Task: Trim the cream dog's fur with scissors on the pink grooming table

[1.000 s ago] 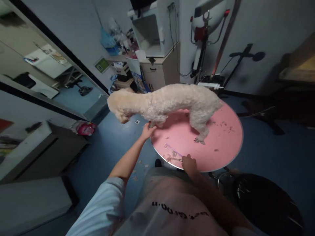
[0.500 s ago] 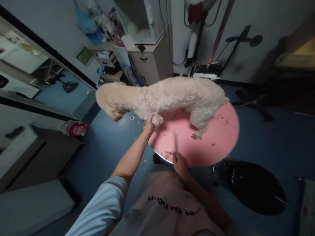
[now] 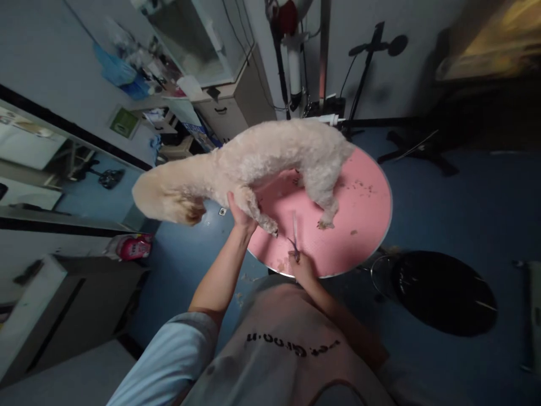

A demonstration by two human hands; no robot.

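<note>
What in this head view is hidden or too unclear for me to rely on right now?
- Dog's face: turned down and away; only the top of the head shows.
- Left hand: its fingers are hidden behind the dog's front leg.
- Tool in the right hand: thin, small and dim; scissors or comb cannot be told.
- Far edge of the pink table: covered by the dog's body.
- Black bin: contents lost in shadow.

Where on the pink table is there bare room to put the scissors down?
The right part of the pink table, between the dog's hind paw and the rim, is open apart from hair clippings. The near-left edge is crowded: the left hand holds the front leg, the right hand holds scissors.
</note>
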